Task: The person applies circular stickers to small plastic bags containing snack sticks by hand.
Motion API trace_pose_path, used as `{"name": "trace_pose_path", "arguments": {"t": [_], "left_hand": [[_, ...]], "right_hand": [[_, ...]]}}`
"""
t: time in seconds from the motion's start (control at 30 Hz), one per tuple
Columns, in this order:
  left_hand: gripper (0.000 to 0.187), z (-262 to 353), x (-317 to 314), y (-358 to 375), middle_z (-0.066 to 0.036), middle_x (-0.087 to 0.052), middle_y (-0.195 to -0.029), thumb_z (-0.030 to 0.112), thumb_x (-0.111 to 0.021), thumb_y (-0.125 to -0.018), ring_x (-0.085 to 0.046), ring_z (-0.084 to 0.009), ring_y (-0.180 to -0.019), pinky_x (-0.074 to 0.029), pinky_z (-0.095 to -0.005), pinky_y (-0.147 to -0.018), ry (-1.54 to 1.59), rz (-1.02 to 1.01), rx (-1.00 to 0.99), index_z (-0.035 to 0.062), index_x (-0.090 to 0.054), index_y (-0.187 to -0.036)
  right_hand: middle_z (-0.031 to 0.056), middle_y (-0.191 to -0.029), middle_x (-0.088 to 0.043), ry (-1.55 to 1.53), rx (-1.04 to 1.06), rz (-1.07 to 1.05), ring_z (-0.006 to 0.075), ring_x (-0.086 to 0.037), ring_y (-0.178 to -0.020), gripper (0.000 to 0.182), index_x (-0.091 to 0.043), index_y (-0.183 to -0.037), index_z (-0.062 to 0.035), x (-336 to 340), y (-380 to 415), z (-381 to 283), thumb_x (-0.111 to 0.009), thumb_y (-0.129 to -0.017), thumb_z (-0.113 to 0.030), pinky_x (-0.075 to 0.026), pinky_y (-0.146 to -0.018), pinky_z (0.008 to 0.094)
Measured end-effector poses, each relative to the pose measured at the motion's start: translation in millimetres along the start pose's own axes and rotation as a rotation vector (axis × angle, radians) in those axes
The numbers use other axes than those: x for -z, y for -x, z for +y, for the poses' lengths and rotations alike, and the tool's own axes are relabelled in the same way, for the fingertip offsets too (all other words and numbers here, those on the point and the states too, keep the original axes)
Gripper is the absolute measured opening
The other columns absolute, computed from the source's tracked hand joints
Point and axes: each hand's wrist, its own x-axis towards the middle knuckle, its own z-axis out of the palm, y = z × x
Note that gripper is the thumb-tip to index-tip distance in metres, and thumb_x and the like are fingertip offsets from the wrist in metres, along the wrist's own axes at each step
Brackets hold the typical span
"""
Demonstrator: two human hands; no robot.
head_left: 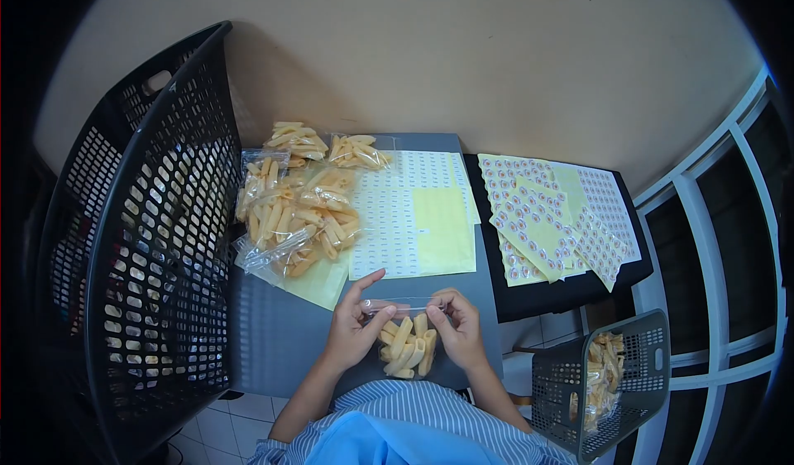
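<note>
In front of my body is a clear plastic bag (pixel 407 349) holding pale yellow tube-shaped snacks. My left hand (pixel 356 324) grips the left end of its top edge, thumb on the near side and index finger sticking up. At the right end, my right hand (pixel 460 326) pinches the same edge between thumb and bent fingers. The mouth strip is stretched straight between the two hands, with the snacks hanging beneath. Beyond my left hand, a heap of filled clear bags (pixel 299 208) lies on the grey table (pixel 281 333).
Label sheets (pixel 385 233) lie behind my hands. More sticker sheets (pixel 538 225) cover a black surface (pixel 529 299) at the right. A tall dark perforated basket (pixel 157 242) stands on the left. A smaller basket (pixel 546 399) with snack bags sits low at the right.
</note>
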Motion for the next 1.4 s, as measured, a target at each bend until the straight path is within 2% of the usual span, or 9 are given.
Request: {"name": "trace_pose_path", "arguments": {"t": [0.33, 0.4, 0.6, 0.73, 0.9, 1.0, 1.07, 1.2, 1.4], "left_hand": [[0.057, -13.1, 11.5, -40.6, -0.014, -0.055, -0.107, 0.012, -0.062, -0.077, -0.054, -0.0214, -0.098, -0.044, -0.0337, -0.08, -0.418, 0.11, -0.175, 0.0008, -0.033, -0.125], [0.054, -19.5, 15.8, -60.6, -0.015, -0.049, -0.117, 0.015, -0.064, -0.075, -0.048, -0.0257, -0.105, -0.039, -0.0376, -0.087, -0.881, 0.024, -0.295, 0.0006, -0.039, -0.121], [0.06, -36.8, -0.9, -92.5, -0.019, -0.036, -0.131, 0.028, -0.064, -0.075, -0.029, -0.0333, -0.124, -0.023, -0.0411, -0.101, -1.137, -0.015, -0.405, 0.0003, -0.039, -0.122], [0.066, -50.0, -5.9, -96.8, -0.022, -0.034, -0.131, 0.029, -0.063, -0.076, -0.029, -0.034, -0.124, -0.022, -0.0415, -0.102, -1.101, -0.007, -0.359, -0.0028, -0.033, -0.126], [0.066, -56.5, -3.2, -97.6, -0.024, -0.033, -0.13, 0.029, -0.061, -0.076, -0.029, -0.0361, -0.122, -0.021, -0.0427, -0.101, -1.016, 0.006, -0.399, -0.0059, -0.033, -0.124], [0.066, -56.0, -3.4, -97.7, -0.024, -0.033, -0.13, 0.028, -0.061, -0.076, -0.029, -0.0361, -0.121, -0.021, -0.0423, -0.101, -1.004, 0.002, -0.394, -0.0057, -0.032, -0.125], [0.064, -53.8, -3.9, -96.2, -0.023, -0.031, -0.132, 0.024, -0.059, -0.078, -0.028, -0.0342, -0.123, -0.019, -0.0403, -0.102, -0.963, -0.019, -0.36, -0.0034, -0.029, -0.128], [0.064, -50.0, -5.0, -94.8, -0.022, -0.031, -0.132, 0.023, -0.059, -0.078, -0.028, -0.0342, -0.123, -0.019, -0.0404, -0.102, -0.942, -0.008, -0.359, -0.0032, -0.029, -0.128], [0.058, -44.5, -7.2, -95.2, -0.019, -0.036, -0.127, 0.021, -0.059, -0.078, -0.031, -0.0329, -0.121, -0.021, -0.0405, -0.101, -0.872, 0.051, -0.36, 0.003, -0.034, -0.127]], "right_hand": [[0.0092, -0.088, -0.058, 0.43, -0.015, -0.33, 0.0187, -0.059, -0.08, 0.021, -0.058, -0.085, -0.0017, 15.7, -21.8, -7.7, -0.069, -0.072, -0.014, -0.044, -0.069, 0.0306], [0.0095, -0.101, -0.056, 0.778, 0.206, -0.219, 0.0233, -0.053, -0.094, 0.038, -0.056, -0.094, -0.0038, 14.9, -28.0, -14.7, -0.072, -0.068, -0.026, -0.037, -0.082, 0.037], [0.0177, -0.113, -0.048, 1.177, 0.19, 0.234, 0.0309, -0.042, -0.109, 0.061, -0.045, -0.113, 0.0018, 32.3, -52.9, 14.2, -0.065, -0.072, -0.038, -0.028, -0.089, 0.0429], [0.0214, -0.12, -0.044, 1.249, 0.155, 0.131, 0.0348, -0.036, -0.116, 0.072, -0.033, -0.124, 0.009, 19.1, -48.0, 23.2, -0.059, -0.078, -0.04, -0.023, -0.092, 0.0483], [0.0252, -0.119, -0.043, 0.962, 0.091, 0.081, 0.0369, -0.04, -0.111, 0.076, -0.026, -0.127, 0.0105, 15.4, -54.0, 20.3, -0.058, -0.079, -0.039, -0.022, -0.096, 0.0467], [0.0264, -0.118, -0.044, 0.898, 0.089, 0.103, 0.0323, -0.049, -0.102, 0.076, -0.022, -0.129, 0.0107, 9.5, -63.4, 19.4, -0.061, -0.079, -0.031, -0.034, -0.091, 0.0416], [0.0251, -0.116, -0.046, 0.373, -0.033, 0.153, 0.0233, -0.055, -0.092, 0.077, -0.019, -0.13, 0.0102, 6.6, -73.2, 24.4, -0.064, -0.078, -0.024, -0.044, -0.079, 0.0341], [0.022, -0.109, -0.052, 0.167, -0.166, 0.102, 0.0167, -0.057, -0.085, 0.08, -0.017, -0.132, 0.009, 11.7, -103.3, 35.2, -0.066, -0.077, -0.021, -0.046, -0.072, 0.0271], [0.0116, -0.093, -0.061, -0.082, -0.344, -0.093, 0.0109, -0.057, -0.083, 0.037, -0.049, -0.114, 0.0052, 18.4, -125.4, 31.5, -0.059, -0.082, -0.012, -0.045, -0.07, 0.0217]]}}
